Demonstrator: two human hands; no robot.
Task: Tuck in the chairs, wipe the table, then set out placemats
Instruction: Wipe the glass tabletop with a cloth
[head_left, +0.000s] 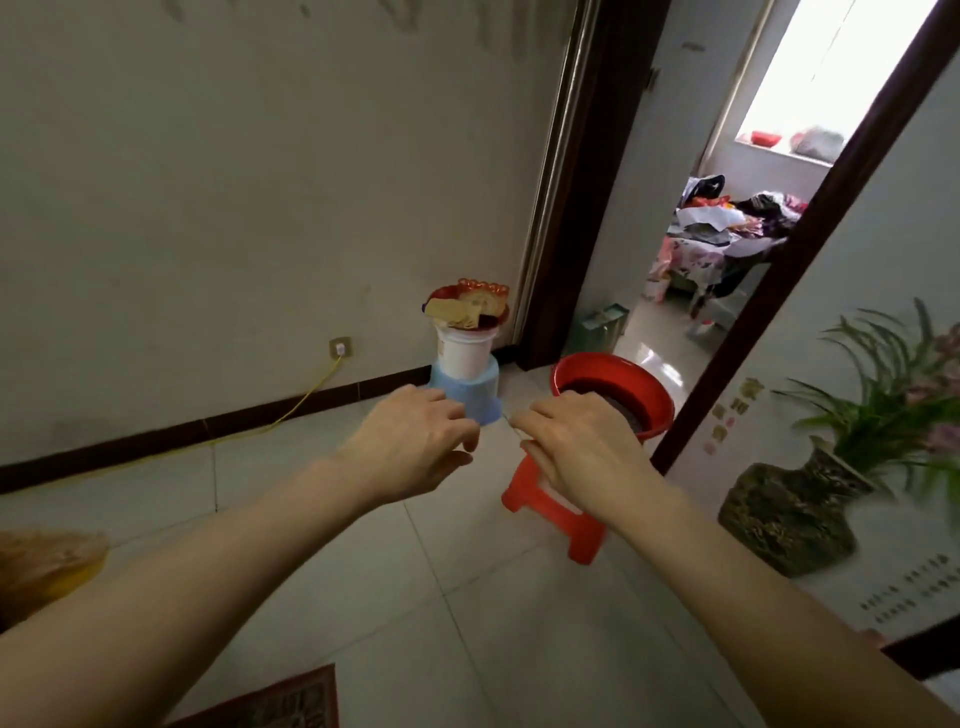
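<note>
No table, chair or placemat can be made out for certain in this head view. Both my arms stretch forward over a pale tiled floor (363, 597). My left hand (415, 447) and my right hand (582, 447) hover close together, backs up, fingers curled under. A thin pale line (511, 423) shows between the two hands; whether either hand pinches it is unclear. A white surface (883, 613) with printed text lies at the right, under a dark vase.
A red stool (561, 514) carries a red basin (613, 384) just beyond my right hand. A blue stool (483, 395) bears a white bucket (465, 353). The dark vase (784, 514) holds a green plant. An open doorway (675, 291) leads to a bedroom. A rug corner (280, 701) is near.
</note>
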